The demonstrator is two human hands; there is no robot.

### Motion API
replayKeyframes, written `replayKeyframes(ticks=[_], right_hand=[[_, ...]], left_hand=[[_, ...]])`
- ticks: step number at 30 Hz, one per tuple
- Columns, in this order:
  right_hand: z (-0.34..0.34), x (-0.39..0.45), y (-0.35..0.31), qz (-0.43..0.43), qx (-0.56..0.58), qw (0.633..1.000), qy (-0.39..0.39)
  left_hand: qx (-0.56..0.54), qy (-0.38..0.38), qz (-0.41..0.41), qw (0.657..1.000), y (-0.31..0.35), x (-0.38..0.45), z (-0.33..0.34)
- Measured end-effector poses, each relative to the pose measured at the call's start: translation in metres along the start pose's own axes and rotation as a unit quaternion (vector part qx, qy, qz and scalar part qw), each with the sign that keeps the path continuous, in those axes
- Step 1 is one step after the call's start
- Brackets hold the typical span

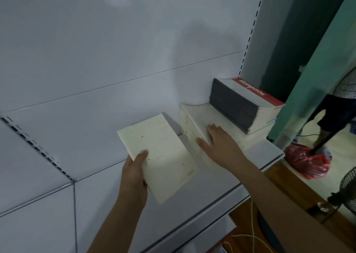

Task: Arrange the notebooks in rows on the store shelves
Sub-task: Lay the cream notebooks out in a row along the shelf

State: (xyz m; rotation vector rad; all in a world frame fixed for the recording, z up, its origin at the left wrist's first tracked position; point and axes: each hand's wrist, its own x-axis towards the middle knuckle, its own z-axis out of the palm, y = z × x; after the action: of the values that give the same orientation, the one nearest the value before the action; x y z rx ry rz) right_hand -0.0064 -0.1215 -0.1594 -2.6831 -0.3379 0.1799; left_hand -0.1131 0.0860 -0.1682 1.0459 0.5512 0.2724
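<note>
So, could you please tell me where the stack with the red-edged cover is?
The red-edged notebook stack sits at the white shelf's far right end, atop the cream notebook pile under the right hand.

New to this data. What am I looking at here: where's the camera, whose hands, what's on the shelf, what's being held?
There is no robot here: a person works with bare hands, and the single picture comes from a wide-angle camera worn on their head, looking forward and down.

The left hand grips a cream notebook by its near left edge, holding it next to the stacks. The right hand rests flat, fingers straight, on a low stack of cream notebooks lying on the white shelf.

Further right on the same shelf sits a taller stack with dark grey spines and a red-banded cover on top.

Off the shelf's right end you can see a red plastic bag on the floor and part of another person standing there.
</note>
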Motion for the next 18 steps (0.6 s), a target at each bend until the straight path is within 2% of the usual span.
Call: replayKeyframes(ticks=[1, 5, 8, 10, 12, 13, 15, 18], right_hand=[[0.003, -0.001, 0.001, -0.008, -0.004, 1.0, 0.009], [-0.02, -0.014, -0.006, -0.061, 0.093, 0.98, 0.166], [-0.041, -0.035, -0.025, -0.108, 0.107, 0.966, 0.208], [-0.034, -0.06, -0.045, -0.165, 0.119, 0.964, 0.171], [-0.009, -0.082, -0.061, -0.233, 0.129, 0.961, 0.077], [0.007, -0.089, -0.066, -0.273, 0.108, 0.955, 0.037], [0.031, -0.086, -0.063, -0.33, 0.055, 0.942, 0.018], [0.036, -0.061, -0.057, -0.368, 0.074, 0.927, -0.018]], left_hand=[[0.008, 0.001, -0.007, 1.0, -0.002, 0.0, -0.002], [-0.009, -0.006, -0.043, 0.999, -0.009, 0.0, -0.002], [-0.055, -0.016, -0.069, 0.996, -0.006, -0.003, 0.011], [-0.083, -0.068, -0.074, 0.991, 0.004, -0.007, 0.023], [-0.094, -0.118, -0.075, 0.986, 0.01, -0.011, 0.031], [-0.099, -0.12, -0.077, 0.985, 0.011, -0.013, 0.031], [-0.109, -0.108, -0.075, 0.985, 0.01, -0.013, 0.026], [-0.071, -0.049, -0.056, 0.995, 0.006, -0.018, 0.006]])
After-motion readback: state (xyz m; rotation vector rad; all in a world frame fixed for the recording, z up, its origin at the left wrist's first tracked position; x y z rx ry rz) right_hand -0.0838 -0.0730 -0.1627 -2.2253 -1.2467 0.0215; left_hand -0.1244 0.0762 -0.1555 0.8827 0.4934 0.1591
